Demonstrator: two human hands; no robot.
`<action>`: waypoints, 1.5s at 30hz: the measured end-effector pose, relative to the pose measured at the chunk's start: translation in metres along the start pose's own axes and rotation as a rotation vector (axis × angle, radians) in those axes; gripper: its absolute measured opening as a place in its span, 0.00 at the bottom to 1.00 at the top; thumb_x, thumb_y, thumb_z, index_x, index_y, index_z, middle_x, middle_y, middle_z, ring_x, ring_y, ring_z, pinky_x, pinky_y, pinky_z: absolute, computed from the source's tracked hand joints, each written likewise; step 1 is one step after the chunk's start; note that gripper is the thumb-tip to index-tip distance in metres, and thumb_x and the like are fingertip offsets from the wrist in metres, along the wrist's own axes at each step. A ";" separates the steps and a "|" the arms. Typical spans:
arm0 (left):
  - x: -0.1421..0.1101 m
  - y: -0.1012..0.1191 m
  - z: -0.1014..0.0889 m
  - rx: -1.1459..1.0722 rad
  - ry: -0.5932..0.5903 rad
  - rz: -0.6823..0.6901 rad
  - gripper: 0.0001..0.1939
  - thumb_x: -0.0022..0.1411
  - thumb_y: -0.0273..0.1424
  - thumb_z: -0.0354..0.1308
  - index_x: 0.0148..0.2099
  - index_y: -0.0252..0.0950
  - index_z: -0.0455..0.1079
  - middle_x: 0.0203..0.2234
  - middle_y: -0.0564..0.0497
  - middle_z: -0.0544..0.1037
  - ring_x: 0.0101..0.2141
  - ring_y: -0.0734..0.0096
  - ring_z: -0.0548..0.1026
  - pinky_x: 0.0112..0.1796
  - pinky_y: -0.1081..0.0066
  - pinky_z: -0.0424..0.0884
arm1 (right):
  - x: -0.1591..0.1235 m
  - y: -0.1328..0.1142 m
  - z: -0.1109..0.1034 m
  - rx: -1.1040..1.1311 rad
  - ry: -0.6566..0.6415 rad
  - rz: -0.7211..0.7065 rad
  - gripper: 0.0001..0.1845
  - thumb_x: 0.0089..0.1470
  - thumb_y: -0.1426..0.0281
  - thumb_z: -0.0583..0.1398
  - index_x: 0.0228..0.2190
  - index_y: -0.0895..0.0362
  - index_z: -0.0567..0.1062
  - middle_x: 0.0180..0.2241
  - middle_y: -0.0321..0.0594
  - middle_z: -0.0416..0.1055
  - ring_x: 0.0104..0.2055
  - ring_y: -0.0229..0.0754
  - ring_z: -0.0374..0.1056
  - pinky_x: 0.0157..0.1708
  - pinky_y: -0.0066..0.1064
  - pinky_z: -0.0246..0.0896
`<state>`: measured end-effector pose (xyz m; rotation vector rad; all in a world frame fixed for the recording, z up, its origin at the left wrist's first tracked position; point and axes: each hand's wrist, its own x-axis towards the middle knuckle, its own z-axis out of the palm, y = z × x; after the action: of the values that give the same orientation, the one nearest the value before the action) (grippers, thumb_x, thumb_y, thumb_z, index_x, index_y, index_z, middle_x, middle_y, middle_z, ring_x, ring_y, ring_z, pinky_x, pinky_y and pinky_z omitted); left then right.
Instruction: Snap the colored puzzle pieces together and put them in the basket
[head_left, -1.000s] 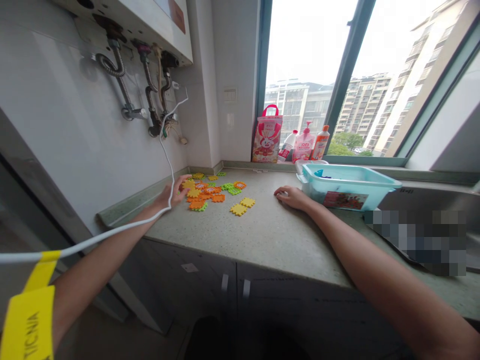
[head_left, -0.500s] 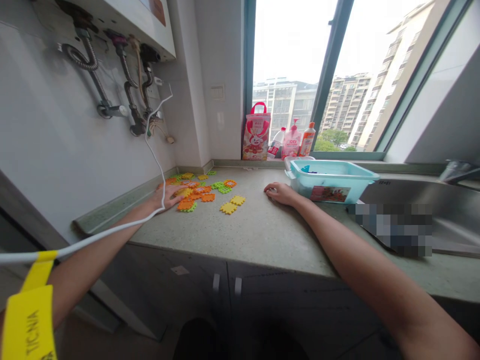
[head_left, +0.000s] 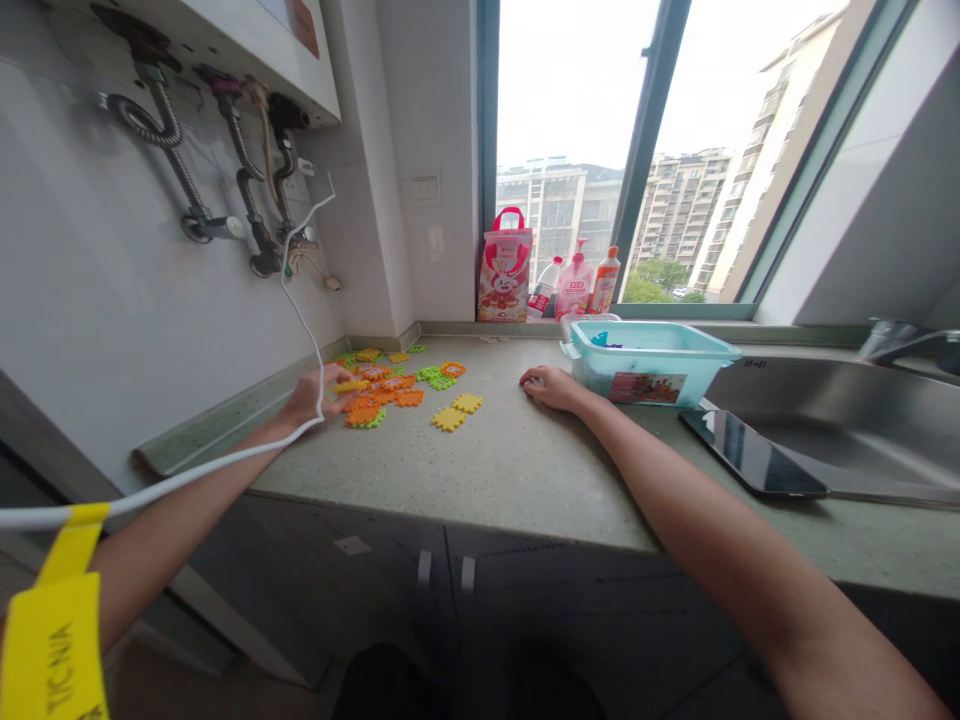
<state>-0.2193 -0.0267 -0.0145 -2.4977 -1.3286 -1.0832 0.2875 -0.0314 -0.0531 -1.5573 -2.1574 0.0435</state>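
My left hand [head_left: 311, 395] is at the pile's left side, its fingers pinching a yellow puzzle tile [head_left: 349, 386] that is lifted a little and tilted. Beneath and beside it lie orange puzzle tiles [head_left: 409, 398] and green puzzle tiles [head_left: 435, 378] with toothed edges, some overlapping. Two yellow tiles [head_left: 448, 419] lie together a little to the right of the pile. My right hand [head_left: 551, 387] rests on the countertop left of the turquoise bin, fingers curled; whether anything is inside them is hidden.
The turquoise bin [head_left: 654, 340] holds some blue pieces. A dark tablet [head_left: 750, 455] lies at the edge of the steel sink [head_left: 840, 410]. A pink bag [head_left: 505, 275] and several bottles stand at the window. A white cable [head_left: 225, 458] crosses before my left arm.
My left hand has closed on a yellow tile and raised it off the pile. My right hand stays in place on the countertop. The whole view has shifted slightly.
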 end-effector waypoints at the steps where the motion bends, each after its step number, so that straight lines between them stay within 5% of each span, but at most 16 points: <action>1: 0.001 0.010 0.000 -0.025 0.018 0.056 0.19 0.59 0.51 0.61 0.37 0.40 0.71 0.35 0.45 0.78 0.41 0.55 0.76 0.49 0.54 0.72 | 0.000 -0.001 0.000 -0.001 -0.002 0.002 0.13 0.61 0.70 0.60 0.44 0.55 0.83 0.46 0.43 0.80 0.46 0.43 0.74 0.49 0.28 0.64; 5: 0.025 0.056 0.015 -0.196 -0.023 0.142 0.15 0.60 0.46 0.63 0.39 0.40 0.71 0.38 0.46 0.79 0.42 0.56 0.78 0.49 0.55 0.73 | -0.003 -0.007 -0.004 -0.001 -0.008 -0.007 0.13 0.61 0.71 0.60 0.44 0.55 0.83 0.46 0.43 0.80 0.47 0.43 0.75 0.50 0.28 0.64; 9: 0.073 0.092 0.053 -0.435 -0.444 -0.033 0.30 0.56 0.47 0.66 0.58 0.42 0.69 0.39 0.49 0.82 0.38 0.58 0.80 0.39 0.63 0.75 | -0.006 -0.012 -0.009 0.007 -0.006 -0.021 0.13 0.60 0.72 0.61 0.44 0.55 0.83 0.46 0.43 0.80 0.48 0.43 0.75 0.51 0.28 0.65; 12: 0.102 0.104 0.084 -0.401 -0.652 -0.005 0.31 0.54 0.52 0.66 0.55 0.41 0.75 0.41 0.47 0.83 0.41 0.56 0.81 0.41 0.64 0.74 | -0.005 -0.012 -0.010 0.002 -0.010 -0.032 0.13 0.60 0.72 0.61 0.44 0.55 0.83 0.47 0.43 0.80 0.49 0.44 0.76 0.51 0.28 0.65; 18: 0.105 0.095 0.122 -0.095 -0.391 0.173 0.26 0.69 0.50 0.49 0.57 0.42 0.77 0.57 0.46 0.78 0.58 0.54 0.73 0.59 0.60 0.64 | -0.003 -0.009 -0.009 -0.005 -0.015 -0.028 0.13 0.60 0.72 0.61 0.44 0.55 0.83 0.47 0.44 0.80 0.48 0.45 0.75 0.51 0.30 0.66; 26: 0.094 0.094 0.105 0.026 -0.419 0.197 0.21 0.63 0.43 0.56 0.52 0.40 0.79 0.39 0.46 0.83 0.40 0.58 0.79 0.44 0.65 0.71 | -0.004 -0.009 -0.007 -0.007 -0.023 -0.014 0.13 0.61 0.72 0.60 0.46 0.56 0.82 0.47 0.44 0.80 0.47 0.44 0.75 0.50 0.29 0.65; 32: 0.097 0.069 0.080 0.095 -0.615 0.025 0.20 0.54 0.38 0.60 0.49 0.43 0.81 0.36 0.51 0.83 0.35 0.63 0.78 0.33 0.70 0.68 | -0.005 -0.007 -0.006 0.006 -0.030 -0.005 0.13 0.61 0.72 0.61 0.46 0.56 0.81 0.48 0.44 0.79 0.50 0.44 0.74 0.53 0.29 0.63; 35: 0.099 0.046 0.065 0.238 -0.535 -0.091 0.19 0.61 0.43 0.53 0.44 0.41 0.81 0.37 0.47 0.83 0.38 0.58 0.80 0.37 0.68 0.69 | -0.005 -0.006 -0.006 0.011 -0.031 -0.001 0.13 0.62 0.72 0.60 0.46 0.57 0.81 0.48 0.45 0.79 0.50 0.45 0.74 0.52 0.29 0.64; 39: 0.096 0.016 0.053 0.568 -0.284 -0.437 0.27 0.66 0.46 0.48 0.50 0.34 0.81 0.51 0.33 0.80 0.53 0.40 0.76 0.51 0.53 0.69 | -0.006 -0.008 -0.006 0.010 -0.027 -0.007 0.13 0.62 0.71 0.60 0.46 0.56 0.81 0.48 0.44 0.79 0.49 0.44 0.74 0.51 0.29 0.64; 42: 0.092 0.003 0.051 0.620 -0.341 -0.626 0.29 0.67 0.47 0.49 0.53 0.31 0.80 0.56 0.30 0.77 0.59 0.35 0.71 0.57 0.46 0.65 | -0.005 -0.008 -0.006 0.014 -0.026 -0.009 0.13 0.62 0.72 0.60 0.46 0.56 0.81 0.48 0.44 0.80 0.49 0.44 0.74 0.51 0.29 0.65; 45: 0.090 -0.002 0.052 0.571 -0.410 -0.686 0.24 0.66 0.43 0.53 0.53 0.33 0.80 0.56 0.33 0.77 0.58 0.37 0.72 0.56 0.50 0.67 | -0.005 -0.007 -0.005 0.011 -0.017 -0.013 0.13 0.61 0.72 0.60 0.45 0.56 0.82 0.48 0.45 0.80 0.50 0.45 0.74 0.53 0.30 0.64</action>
<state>-0.1597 0.0568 0.0037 -1.9141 -2.3037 -0.1542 0.2845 -0.0395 -0.0486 -1.5423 -2.1766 0.0640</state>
